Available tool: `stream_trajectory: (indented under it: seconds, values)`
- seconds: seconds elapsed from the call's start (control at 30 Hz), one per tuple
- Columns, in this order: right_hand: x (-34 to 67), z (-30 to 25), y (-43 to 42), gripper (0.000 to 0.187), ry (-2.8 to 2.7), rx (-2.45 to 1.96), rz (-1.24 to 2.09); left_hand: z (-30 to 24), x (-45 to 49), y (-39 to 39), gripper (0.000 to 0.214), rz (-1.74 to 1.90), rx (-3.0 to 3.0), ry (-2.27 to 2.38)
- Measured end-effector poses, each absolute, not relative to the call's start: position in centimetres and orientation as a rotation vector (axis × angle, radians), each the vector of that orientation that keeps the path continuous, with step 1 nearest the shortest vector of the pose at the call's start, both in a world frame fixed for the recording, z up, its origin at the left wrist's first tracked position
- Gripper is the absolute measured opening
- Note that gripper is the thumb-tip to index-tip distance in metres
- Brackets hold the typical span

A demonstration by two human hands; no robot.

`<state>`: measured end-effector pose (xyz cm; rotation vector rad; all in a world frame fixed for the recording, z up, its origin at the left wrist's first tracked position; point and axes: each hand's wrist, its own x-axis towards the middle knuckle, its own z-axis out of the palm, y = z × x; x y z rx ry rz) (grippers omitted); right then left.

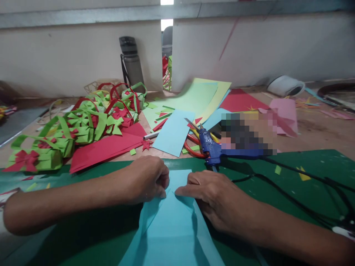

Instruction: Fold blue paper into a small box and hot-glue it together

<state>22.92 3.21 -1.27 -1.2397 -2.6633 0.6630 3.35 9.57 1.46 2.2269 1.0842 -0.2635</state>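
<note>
A sheet of light blue paper (174,229) lies in front of me on a green cutting mat (97,236), its two long sides folded inward and partly raised. At the left fold, my left hand (146,179) has its fingers curled, with thumb and fingertips gripping the flap. Across from it, my right hand (213,195) holds the right flap, its index finger pressed on the fold and the other fingers bent at the paper's edge. The two hands are a small gap apart near the paper's far end.
A blue glue gun (212,146) rests beyond my right hand, its cable trailing right. Small green paper baskets (50,159) with red bows stand at left, beside red paper strips (108,147). Further back are a dark bottle (134,70), stacked coloured sheets (191,96) and a white roll (285,87).
</note>
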Motion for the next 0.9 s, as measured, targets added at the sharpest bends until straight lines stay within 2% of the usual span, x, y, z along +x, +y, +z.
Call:
stream_trajectory:
  seconds: [0.77, 0.9]
  values:
    - [22.92, -1.43, 3.00, 0.035, -2.653, -1.266, 0.674, 0.82, 3.31, 9.52, 0.014, -0.287, 2.305, 1.017]
    - [22.90, -1.48, 3.11, 0.031, -2.661, -1.261, 0.668, 1.33, 3.50, 9.37, 0.012, -0.300, 2.294, 1.052]
